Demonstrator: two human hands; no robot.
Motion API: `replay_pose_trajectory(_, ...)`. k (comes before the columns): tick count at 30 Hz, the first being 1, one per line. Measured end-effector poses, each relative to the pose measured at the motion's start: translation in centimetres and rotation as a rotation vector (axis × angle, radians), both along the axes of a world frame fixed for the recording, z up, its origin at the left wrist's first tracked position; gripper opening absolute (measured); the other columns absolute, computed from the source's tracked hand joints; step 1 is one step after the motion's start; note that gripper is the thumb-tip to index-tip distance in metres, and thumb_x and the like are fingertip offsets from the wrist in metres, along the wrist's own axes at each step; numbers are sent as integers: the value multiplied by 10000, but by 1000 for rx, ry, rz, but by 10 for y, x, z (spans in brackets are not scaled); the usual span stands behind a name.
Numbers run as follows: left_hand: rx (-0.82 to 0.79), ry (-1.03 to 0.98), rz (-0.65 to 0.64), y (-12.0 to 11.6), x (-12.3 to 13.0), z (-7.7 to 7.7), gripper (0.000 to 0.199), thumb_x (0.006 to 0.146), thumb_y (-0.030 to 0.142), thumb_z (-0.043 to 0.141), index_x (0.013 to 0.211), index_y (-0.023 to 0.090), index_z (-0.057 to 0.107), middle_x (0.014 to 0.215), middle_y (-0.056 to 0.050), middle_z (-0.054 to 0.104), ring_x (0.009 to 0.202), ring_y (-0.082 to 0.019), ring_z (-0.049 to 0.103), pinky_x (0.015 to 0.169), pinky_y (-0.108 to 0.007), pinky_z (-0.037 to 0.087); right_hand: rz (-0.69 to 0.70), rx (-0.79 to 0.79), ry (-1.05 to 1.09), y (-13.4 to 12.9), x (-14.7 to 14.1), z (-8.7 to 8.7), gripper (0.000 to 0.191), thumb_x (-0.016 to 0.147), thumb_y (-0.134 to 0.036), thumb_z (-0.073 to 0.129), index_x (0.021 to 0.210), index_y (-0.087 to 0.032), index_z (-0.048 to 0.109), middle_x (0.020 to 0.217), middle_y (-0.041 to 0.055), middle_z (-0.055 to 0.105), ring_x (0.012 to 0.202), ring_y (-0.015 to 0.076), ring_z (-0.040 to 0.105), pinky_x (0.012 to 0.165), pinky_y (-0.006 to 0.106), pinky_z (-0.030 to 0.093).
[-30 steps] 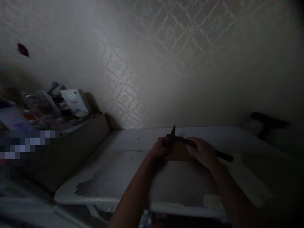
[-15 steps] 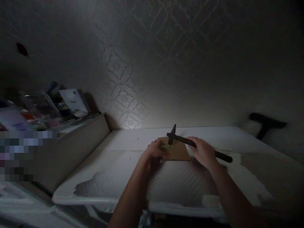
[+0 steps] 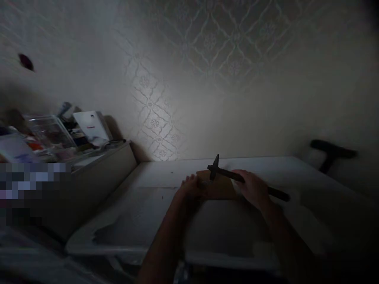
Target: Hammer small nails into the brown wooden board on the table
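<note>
The board (image 3: 222,190) lies on the table (image 3: 154,201) in front of you. Your left hand (image 3: 191,187) is at the board's left edge; your right hand (image 3: 253,188) is just right of the board, around the hammer (image 3: 229,174). The hammer's head is over the board's left half, though you cannot tell whether they touch. Behind the board is the wall (image 3: 213,102). Well left of the board stands the cabinet (image 3: 97,185), bearing the box (image 3: 90,126) and the case (image 3: 50,132). Well right of the board is a T-shaped object (image 3: 331,148).

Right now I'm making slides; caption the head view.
Right hand holds hammer over brown board; left hand at its edge.
</note>
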State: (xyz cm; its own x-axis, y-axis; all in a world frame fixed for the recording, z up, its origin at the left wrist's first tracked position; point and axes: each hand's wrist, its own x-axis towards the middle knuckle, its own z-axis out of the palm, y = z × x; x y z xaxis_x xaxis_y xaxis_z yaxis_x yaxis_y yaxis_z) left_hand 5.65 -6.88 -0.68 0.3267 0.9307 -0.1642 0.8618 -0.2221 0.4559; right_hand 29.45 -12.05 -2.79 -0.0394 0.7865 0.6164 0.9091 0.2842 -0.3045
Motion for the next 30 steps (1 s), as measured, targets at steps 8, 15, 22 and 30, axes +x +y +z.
replay_pose_trajectory(8, 3, -17, 12, 0, 0, -1, 1008, 543, 488, 749, 1380, 127, 319, 1484, -219, 170, 1368, -396, 95, 1083, -504, 110, -15, -23, -21, -1, -1, 0, 335, 787, -116, 496, 1089, -238, 574, 1030, 34, 652, 923, 222, 594, 769, 333, 445)
replay_pose_trajectory(15, 11, 24, -3, -1, 1, 1, 996, 559, 514, 739, 1378, 131, 320, 1489, -212, 161, 1368, -400, 89, 1082, -513, 125, 1, -14, -5, -1, -1, 0, 320, 796, -125, 490, 1083, -238, 577, 1039, 38, 650, 929, 222, 592, 786, 345, 442)
replay_pose_trajectory(22, 28, -8, -8, 1, -1, -2, 978, 525, 534, 748, 1338, 141, 371, 1472, -213, 220, 1355, -410, 144, 1075, -497, 166, -20, -18, -24, -2, -2, 0, 343, 781, -106, 494, 1083, -245, 581, 1037, 34, 647, 936, 218, 591, 774, 331, 446)
replay_pose_trajectory(30, 14, 180, -35, -1, 1, 1, 999, 613, 605, 650, 1411, 178, 228, 1512, -154, 128, 1380, -342, 110, 1099, -456, 162, -5, -25, -8, 0, -1, 0, 343, 766, -102, 519, 1072, -235, 597, 1022, 29, 657, 915, 206, 596, 782, 317, 447)
